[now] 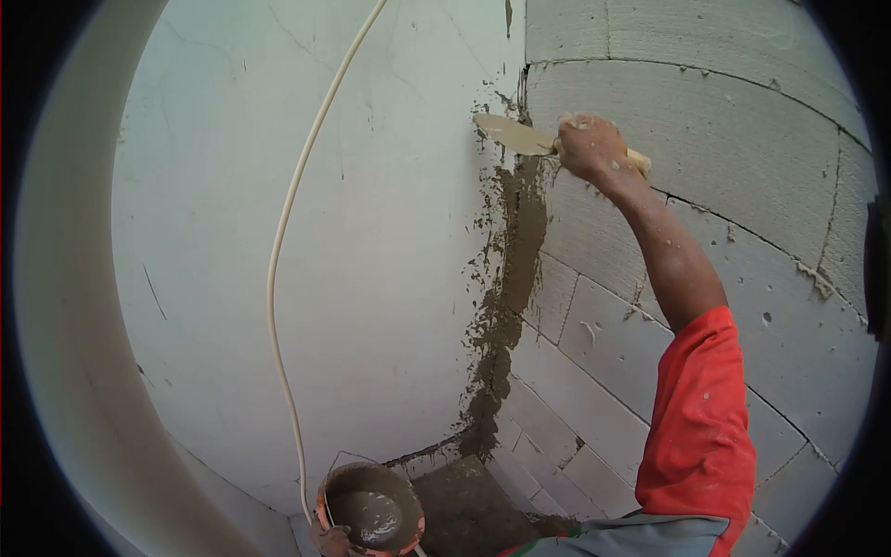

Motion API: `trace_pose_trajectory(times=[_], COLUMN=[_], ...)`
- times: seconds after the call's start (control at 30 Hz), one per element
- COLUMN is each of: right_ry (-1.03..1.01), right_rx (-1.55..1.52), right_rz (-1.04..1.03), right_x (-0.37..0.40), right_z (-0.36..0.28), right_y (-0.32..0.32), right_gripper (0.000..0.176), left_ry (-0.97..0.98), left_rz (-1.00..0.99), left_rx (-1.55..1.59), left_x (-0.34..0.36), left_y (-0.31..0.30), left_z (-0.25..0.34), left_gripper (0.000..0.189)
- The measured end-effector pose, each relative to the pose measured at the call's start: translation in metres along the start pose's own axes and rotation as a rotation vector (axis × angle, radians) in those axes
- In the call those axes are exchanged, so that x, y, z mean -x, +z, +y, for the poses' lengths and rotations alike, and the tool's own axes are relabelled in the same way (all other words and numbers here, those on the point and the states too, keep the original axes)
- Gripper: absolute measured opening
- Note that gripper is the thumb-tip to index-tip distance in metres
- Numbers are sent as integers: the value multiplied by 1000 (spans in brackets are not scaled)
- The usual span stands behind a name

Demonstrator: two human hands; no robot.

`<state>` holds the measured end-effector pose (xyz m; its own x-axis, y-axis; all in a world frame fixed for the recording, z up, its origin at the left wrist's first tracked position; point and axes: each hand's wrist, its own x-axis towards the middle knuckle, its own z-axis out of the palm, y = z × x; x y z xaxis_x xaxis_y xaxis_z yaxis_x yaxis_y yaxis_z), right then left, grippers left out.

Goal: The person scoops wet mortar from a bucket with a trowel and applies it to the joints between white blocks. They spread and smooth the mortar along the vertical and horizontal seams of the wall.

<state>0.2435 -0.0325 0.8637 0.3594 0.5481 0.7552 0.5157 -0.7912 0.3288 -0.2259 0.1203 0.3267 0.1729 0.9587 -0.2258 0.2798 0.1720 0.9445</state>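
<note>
Trowel [513,136] in right hand [589,147] at mortar seam [516,243]; left hand [330,539] w/ bucket [345,472].

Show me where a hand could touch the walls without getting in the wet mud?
The smooth wall is bare between the white cable and the mortar strip in the corner. The block wall is bare right of the right hand and its trowel. It is crowded at the bottom, where the left hand holds the bucket.

Open room before the corner [516,241] between plastered wall [390,278] and block wall [742,139]; loose cable [278,241] at left, bucket [371,466] low down.
</note>
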Motion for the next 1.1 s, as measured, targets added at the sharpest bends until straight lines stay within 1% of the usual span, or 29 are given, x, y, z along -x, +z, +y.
trace_pose_trajectory(times=[0.03,0.07,0.17,0.27,0.37,0.4,0.5,0.6,0.63,0.67,0.73,0.8,0.87,0.9,0.93,0.97,1.0,1.03,1.07,1.1], right_ry=[1,1,-35,-203,-242,-204,317,410,252,99,250,161,-107,-299,-505,-727,-810,-905,-920,-910], right_rx=[-89,-176,-729,-1156,-1426,-1692,-1600,-1026,-976,-932,-1129,-1172,-1107,-979,-865,-771,-669,-577,-628,-678], right_rz=[24,48,-153,-136,-245,-330,-53,329,337,328,-66,-397,-692,-722,-770,-816,-839,-852,-827,-750], right_x=[9,17,45,59,55,44,4,20,39,76,134,182,225,243,269,300,324,339,355,374], right_z=[0,1,-6,-10,-7,-5,-9,-26,-29,-40,-55,-63,-77,-89,-109,-131,-148,-165,-183,-200], right_y=[7,12,4,22,28,57,86,114,119,120,108,107,117,127,139,138,136,132,136,146], right_gripper=[18,20,32,31,30,23,23,24,25,26,26,31,30,30,30,31,32,33,32,30], left_ry=[-62,-66,-67,-56,-58,-64,-79,-87,-83,-87,-87,-71,-40,-61,-147,19,-66,-5,47,-125], left_rz=[2,13,38,78,103,110,116,111,113,111,111,109,117,204,71,34,-18,-29,-58,-122], left_rx=[54,82,138,160,177,186,194,195,207,205,221,241,244,38,39,2,-8,-44,-24,-28], left_x=[7,7,1,-5,-8,-8,-8,-7,-9,-8,-8,-11,-19,-25,21,6,-1,16,-3,7], left_y=[-2,-2,-3,-4,-6,-7,-7,-7,-5,-5,-2,2,9,18,26,33,38,47,52,56], left_z=[16,19,28,31,32,30,26,25,22,19,11,-1,-14,-19,65,56,45,78,52,80], left_gripper=[71,70,68,66,64,63,61,59,59,58,58,57,56,52,50,49,47,46,47,52])
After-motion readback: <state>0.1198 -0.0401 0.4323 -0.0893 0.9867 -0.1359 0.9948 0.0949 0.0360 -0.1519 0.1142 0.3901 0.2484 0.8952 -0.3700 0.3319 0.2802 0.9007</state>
